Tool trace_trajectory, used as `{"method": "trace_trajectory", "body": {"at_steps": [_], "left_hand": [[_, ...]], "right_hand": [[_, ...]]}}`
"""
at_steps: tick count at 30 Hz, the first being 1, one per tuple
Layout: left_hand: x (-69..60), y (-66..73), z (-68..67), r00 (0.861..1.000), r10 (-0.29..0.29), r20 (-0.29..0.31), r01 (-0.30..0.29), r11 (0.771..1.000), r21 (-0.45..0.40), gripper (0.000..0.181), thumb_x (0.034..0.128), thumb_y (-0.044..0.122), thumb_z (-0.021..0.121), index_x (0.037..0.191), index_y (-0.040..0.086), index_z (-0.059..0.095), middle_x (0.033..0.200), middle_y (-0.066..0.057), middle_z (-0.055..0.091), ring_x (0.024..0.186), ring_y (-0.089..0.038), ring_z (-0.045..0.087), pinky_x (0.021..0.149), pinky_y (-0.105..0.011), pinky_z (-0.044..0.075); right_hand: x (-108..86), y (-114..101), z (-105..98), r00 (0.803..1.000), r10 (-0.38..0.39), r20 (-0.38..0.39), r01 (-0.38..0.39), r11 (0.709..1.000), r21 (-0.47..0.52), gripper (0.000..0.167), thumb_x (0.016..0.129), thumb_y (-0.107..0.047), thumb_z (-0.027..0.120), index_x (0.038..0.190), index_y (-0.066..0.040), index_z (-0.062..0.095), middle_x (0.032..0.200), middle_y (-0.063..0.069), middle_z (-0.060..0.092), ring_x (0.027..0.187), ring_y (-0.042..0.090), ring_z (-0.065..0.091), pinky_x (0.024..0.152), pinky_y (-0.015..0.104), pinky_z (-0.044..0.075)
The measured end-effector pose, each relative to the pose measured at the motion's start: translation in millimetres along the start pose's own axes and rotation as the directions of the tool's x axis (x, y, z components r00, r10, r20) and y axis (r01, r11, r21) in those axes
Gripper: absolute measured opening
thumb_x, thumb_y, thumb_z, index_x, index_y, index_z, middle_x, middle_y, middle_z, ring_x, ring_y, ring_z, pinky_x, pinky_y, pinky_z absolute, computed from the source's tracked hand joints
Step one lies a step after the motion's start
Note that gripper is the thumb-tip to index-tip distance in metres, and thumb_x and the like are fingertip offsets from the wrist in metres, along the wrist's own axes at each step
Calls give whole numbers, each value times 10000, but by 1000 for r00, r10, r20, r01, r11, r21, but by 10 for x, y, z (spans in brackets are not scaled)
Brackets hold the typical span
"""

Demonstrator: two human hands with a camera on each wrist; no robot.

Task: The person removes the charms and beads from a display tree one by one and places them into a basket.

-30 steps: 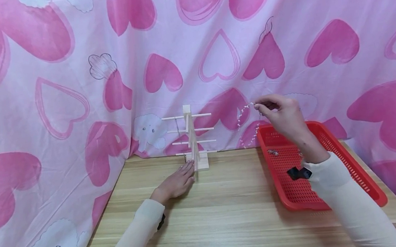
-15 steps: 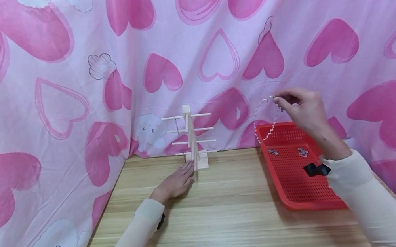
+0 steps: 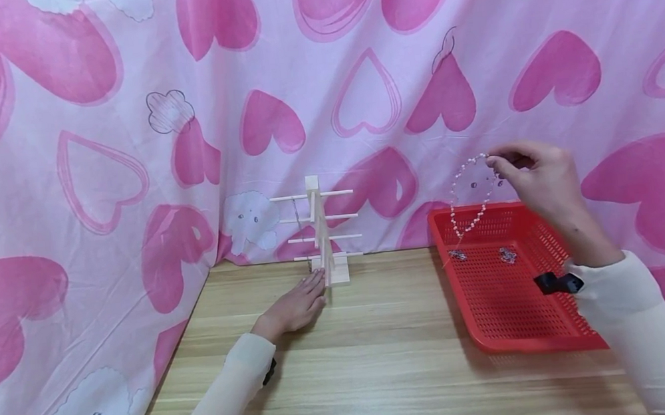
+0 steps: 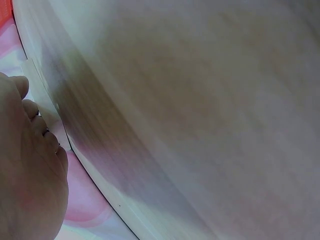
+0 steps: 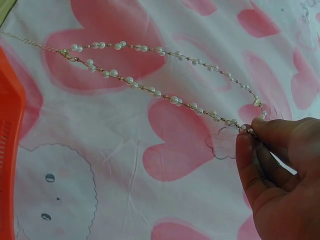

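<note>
My right hand [image 3: 540, 177] pinches a pearl necklace [image 3: 454, 202] between thumb and fingertips, above the red basket's far side. In the right wrist view the necklace [image 5: 175, 100] hangs as a closed loop of paired white beads, with a thin gold chain trailing from its clasp. My left hand [image 3: 294, 310] lies with extended fingers against the base of a pale wooden rack [image 3: 323, 235] with several crossbars. A thin chain necklace [image 3: 299, 221] hangs on the rack's left side. In the left wrist view the left hand [image 4: 30, 165] shows only at the edge.
The red plastic basket [image 3: 469, 314] stands on the right of the wooden table [image 3: 383, 363]. Two small heaps of jewellery lie in it, a left heap [image 3: 457, 255] and a right heap [image 3: 507, 255]. A pink heart-print cloth [image 3: 369, 90] covers the back and sides.
My right hand has moved to the right with the pearl necklace, from beside the basket to over it. The left hand and the rack stay where they were.
</note>
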State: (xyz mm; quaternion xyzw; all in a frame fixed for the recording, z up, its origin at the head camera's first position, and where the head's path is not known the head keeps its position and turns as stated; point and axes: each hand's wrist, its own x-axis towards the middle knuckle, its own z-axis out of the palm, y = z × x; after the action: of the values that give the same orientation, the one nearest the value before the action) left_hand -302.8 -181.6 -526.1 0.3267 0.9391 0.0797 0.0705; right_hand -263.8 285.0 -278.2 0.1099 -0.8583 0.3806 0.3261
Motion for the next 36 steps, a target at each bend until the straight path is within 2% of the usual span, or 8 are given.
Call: {"method": "trace_trajectory", "body": {"at_steps": [10,16,22,31,33,36], "left_hand": [[-12,7,-15,1000,0,3,0,1000,0,616,1170,305,317,1684,-13,200,1792,-173,126,1671,-347,141,1370,-482,203],[-18,1,-6,1000,-5,-2,5,1000,-10,612,1168,299,327,1681,-17,216,1791,-175,137,1671,-346,146,1368,-484,211],[-18,2,-15,1000,2,-3,-2,1000,-6,609,1169,294,320,1682,-15,209,1790,-181,133,1671,-354,140,1369,-486,206],[-12,9,-17,1000,5,-2,-5,1000,-10,610,1169,292,325,1684,-10,204,1792,-174,130,1671,-352,140,1368,-493,206],[-11,9,-11,1000,3,-2,-3,1000,-8,610,1169,296,325,1685,-7,205,1793,-171,129,1671,-347,141,1367,-494,211],[-5,8,-3,1000,-1,-7,0,1000,-10,610,1170,302,318,1685,-7,207,1794,-169,126,1672,-345,139,1366,-495,213]], "right_hand": [[12,36,-174,999,17,-31,-16,999,28,239,994,-157,767,1159,12,806,791,-437,618,719,-173,612,676,-15,475],[0,91,-244,999,30,-18,-30,999,-13,241,1009,-186,751,1161,-7,805,787,-445,601,726,-170,588,667,-13,458],[-52,273,-250,999,33,-7,-33,999,-36,210,1008,-165,748,1128,-4,809,780,-450,593,711,-178,576,658,-17,456],[-175,576,-147,994,98,51,-94,993,-67,237,1020,-181,733,1151,5,800,764,-486,563,708,-216,566,644,-13,469],[-200,628,-119,992,113,64,-107,990,-88,238,1022,-193,731,1153,-7,803,768,-450,582,707,-215,561,631,-1,470],[-243,698,-75,988,130,85,-119,985,-129,249,1031,-223,725,1164,-28,803,840,-185,754,709,-198,541,619,11,457]]}}
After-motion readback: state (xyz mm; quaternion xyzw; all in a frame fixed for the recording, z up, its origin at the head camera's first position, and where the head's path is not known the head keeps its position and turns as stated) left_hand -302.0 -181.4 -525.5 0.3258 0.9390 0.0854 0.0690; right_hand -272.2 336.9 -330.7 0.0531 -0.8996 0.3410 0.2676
